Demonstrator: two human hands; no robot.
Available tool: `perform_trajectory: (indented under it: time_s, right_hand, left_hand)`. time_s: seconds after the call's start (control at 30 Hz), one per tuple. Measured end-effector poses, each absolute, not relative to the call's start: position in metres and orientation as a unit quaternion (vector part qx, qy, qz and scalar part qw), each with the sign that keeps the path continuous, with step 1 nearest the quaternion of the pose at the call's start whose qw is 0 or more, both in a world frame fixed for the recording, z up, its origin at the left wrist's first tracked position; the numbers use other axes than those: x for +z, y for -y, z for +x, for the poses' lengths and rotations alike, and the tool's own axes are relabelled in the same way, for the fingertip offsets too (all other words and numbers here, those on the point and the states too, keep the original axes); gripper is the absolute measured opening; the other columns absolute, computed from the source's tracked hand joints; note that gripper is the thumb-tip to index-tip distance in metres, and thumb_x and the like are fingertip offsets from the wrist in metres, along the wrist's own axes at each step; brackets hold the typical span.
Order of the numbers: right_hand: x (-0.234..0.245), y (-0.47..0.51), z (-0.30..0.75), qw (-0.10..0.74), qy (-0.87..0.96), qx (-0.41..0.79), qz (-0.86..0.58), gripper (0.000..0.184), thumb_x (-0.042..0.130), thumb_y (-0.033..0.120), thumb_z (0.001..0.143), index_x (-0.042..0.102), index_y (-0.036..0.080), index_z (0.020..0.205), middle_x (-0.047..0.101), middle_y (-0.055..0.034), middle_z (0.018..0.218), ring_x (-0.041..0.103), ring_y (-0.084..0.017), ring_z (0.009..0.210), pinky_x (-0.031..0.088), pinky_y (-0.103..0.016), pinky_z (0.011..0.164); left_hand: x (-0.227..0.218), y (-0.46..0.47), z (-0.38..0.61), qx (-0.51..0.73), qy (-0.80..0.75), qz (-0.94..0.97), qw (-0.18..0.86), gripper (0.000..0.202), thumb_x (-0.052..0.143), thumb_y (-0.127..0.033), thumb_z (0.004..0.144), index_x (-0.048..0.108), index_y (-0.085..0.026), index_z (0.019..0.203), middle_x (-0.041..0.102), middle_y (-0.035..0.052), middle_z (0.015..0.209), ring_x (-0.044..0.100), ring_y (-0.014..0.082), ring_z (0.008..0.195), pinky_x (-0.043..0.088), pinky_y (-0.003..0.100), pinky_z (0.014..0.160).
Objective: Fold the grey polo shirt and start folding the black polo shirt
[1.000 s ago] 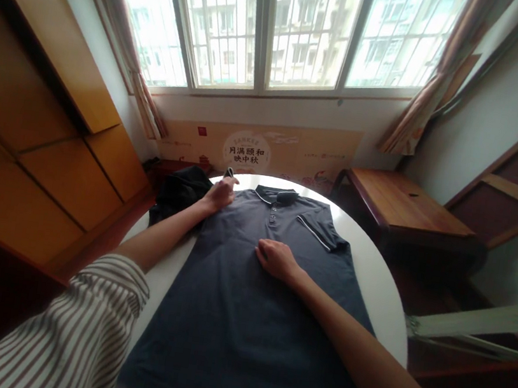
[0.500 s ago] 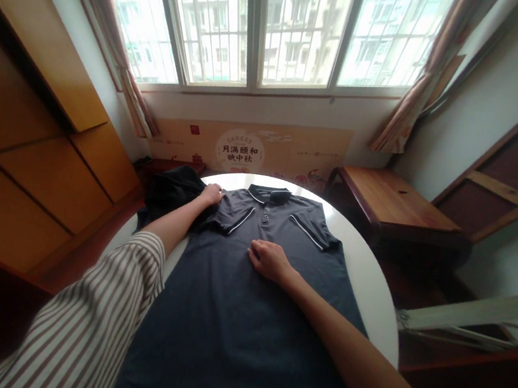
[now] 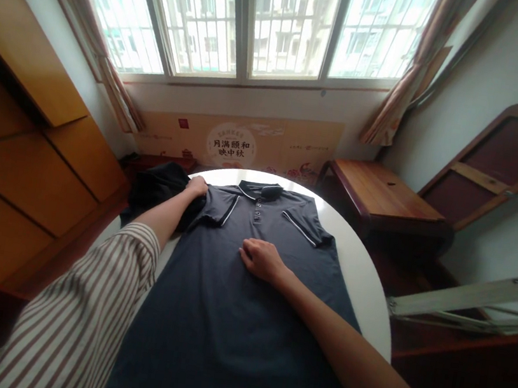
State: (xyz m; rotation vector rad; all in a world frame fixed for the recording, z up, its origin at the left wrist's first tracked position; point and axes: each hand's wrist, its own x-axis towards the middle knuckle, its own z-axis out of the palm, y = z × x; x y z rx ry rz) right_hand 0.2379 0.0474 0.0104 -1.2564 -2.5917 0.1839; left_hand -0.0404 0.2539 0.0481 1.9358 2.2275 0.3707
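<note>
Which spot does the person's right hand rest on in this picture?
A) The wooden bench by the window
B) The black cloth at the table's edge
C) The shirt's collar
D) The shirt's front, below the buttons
D: the right hand lies on the dark polo shirt, just below its button placket.

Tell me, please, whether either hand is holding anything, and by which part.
The left hand is at the shoulder of the dark polo shirt, but whether it grips there cannot be told; the right hand lies flat on the chest, holding nothing.
</note>
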Motion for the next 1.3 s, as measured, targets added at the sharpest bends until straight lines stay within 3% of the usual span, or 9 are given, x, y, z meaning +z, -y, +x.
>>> perform_trajectory:
  time_s: [0.13,0.27,0.47,0.77,0.9,1.0,1.13,1.2,1.3]
  right_hand:
    - [0.011,-0.046,0.238,0.125,0.890,0.071,-0.432,0.027,0.040,0.034,0.100,0.062,0.019,0.093,0.068,-0.0071,0.091,0.062,-0.018,0.085,0.039,-0.026,0.073]
    - [0.008,-0.045,0.237,0.156,0.899,0.039,-0.408,0.030,0.046,0.040,0.098,0.064,0.019,0.108,0.065,-0.0115,0.110,0.058,-0.023,0.104,0.041,-0.033,0.090]
    - [0.001,-0.047,0.231,0.119,0.903,0.060,-0.409,0.058,0.038,0.053,0.099,0.041,0.023,0.149,0.035,-0.0119,0.157,0.029,-0.029,0.144,0.018,-0.054,0.116]
    - [0.023,0.056,0.251,0.049,0.923,0.173,-0.340,0.079,0.036,0.068,0.093,0.023,0.023,0.157,0.009,-0.0140,0.163,0.002,-0.035,0.150,0.003,-0.062,0.117]
    - [0.033,0.132,0.287,0.060,0.911,0.251,-0.320,0.077,0.048,0.064,0.091,0.023,0.033,0.156,0.013,-0.0061,0.163,0.008,-0.033,0.150,0.006,-0.061,0.119]
    - [0.020,0.176,0.326,0.094,0.877,0.263,-0.392,0.067,0.056,0.057,0.089,0.035,0.041,0.151,0.032,-0.0018,0.158,0.026,-0.033,0.146,0.016,-0.060,0.119]
    - [-0.013,0.207,0.384,0.291,0.694,0.115,-0.648,0.049,0.057,0.057,0.085,0.063,0.034,0.127,0.057,-0.0104,0.137,0.049,-0.037,0.130,0.035,-0.059,0.111]
    - [-0.023,0.214,0.406,0.358,0.571,0.109,-0.731,0.061,0.061,0.065,0.076,0.061,0.028,0.125,0.061,-0.0157,0.123,0.060,-0.039,0.113,0.048,-0.057,0.098]
    - [-0.021,0.219,0.419,0.389,0.429,0.302,-0.757,0.093,0.069,0.070,0.064,0.040,0.027,0.141,0.066,-0.0098,0.094,0.069,-0.032,0.077,0.059,-0.046,0.064]
  left_hand:
    - [0.052,-0.238,-0.023,0.134,-0.747,0.650,0.033,0.032,0.058,-0.013,0.083,0.066,-0.003,0.112,0.062,0.0257,0.120,0.062,0.0303,0.110,0.046,0.036,0.096]
    - [0.045,-0.191,0.004,0.164,-0.663,0.730,-0.006,0.039,0.048,-0.013,0.088,0.063,-0.013,0.124,0.056,0.0167,0.132,0.053,0.0281,0.123,0.042,0.037,0.106]
    - [0.002,-0.067,-0.002,0.149,-0.463,0.873,0.018,0.044,0.039,-0.031,0.099,0.056,-0.016,0.136,0.050,0.0129,0.145,0.042,0.0271,0.137,0.034,0.045,0.115]
    - [-0.006,0.061,-0.068,0.082,-0.537,0.837,0.065,0.057,0.035,-0.045,0.100,0.035,-0.022,0.152,0.028,0.0081,0.160,0.023,0.0263,0.148,0.023,0.051,0.119]
    - [0.000,0.116,-0.081,0.130,-0.556,0.813,0.115,0.051,0.039,-0.042,0.097,0.050,-0.024,0.143,0.039,0.0077,0.154,0.031,0.0260,0.145,0.025,0.047,0.120]
    - [0.002,0.159,-0.088,0.194,-0.601,0.763,0.138,0.047,0.050,-0.048,0.090,0.059,-0.031,0.132,0.054,0.0081,0.141,0.048,0.0292,0.132,0.037,0.045,0.114]
    - [-0.004,0.200,-0.097,0.210,-0.681,0.666,0.219,0.066,0.060,-0.056,0.081,0.044,-0.034,0.141,0.068,0.0056,0.105,0.067,0.0251,0.080,0.056,0.037,0.078]
    - [-0.006,0.208,-0.098,0.187,-0.689,0.646,0.268,0.069,0.057,-0.058,0.082,0.038,-0.033,0.144,0.066,0.0003,0.080,0.061,0.0214,0.061,0.053,0.031,0.063]
    - [-0.001,0.210,-0.097,0.162,-0.679,0.649,0.302,0.060,0.050,-0.057,0.086,0.041,-0.034,0.141,0.064,-0.0016,0.072,0.061,0.0209,0.062,0.051,0.028,0.064]
